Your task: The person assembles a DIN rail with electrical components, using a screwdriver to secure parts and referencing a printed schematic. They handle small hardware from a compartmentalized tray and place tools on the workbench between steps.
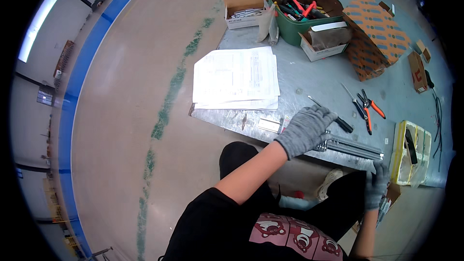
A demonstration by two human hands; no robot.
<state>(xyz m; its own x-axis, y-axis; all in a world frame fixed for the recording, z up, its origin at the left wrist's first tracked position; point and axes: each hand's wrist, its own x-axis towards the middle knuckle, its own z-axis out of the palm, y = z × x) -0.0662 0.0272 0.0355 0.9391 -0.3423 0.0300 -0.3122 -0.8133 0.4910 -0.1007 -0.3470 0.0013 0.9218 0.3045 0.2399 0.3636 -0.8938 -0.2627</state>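
Note:
A metal mounting rail with a row of grey terminal blocks (355, 148) lies along the near edge of the table. Over its middle is my left hand (307, 129) in a grey knit glove, fingers curled and thumb against the blocks. The rail's bare left end (269, 124) sticks out past that hand. My right hand (376, 186), gloved the same way, is just below the rail's right end; its fingers are too small and smeared to read. A screwdriver (344, 124) with a black handle lies behind the rail, partly hidden by my left hand.
Orange-handled pliers (374, 105) and a second orange-handled tool (360, 110) lie beyond the rail. Papers (236, 78) cover the left corner. Behind stand a green tool bin (290, 31) and cartons (377, 34). A yellow-edged foam tray (399, 154) sits right. An open box (394, 193) is below.

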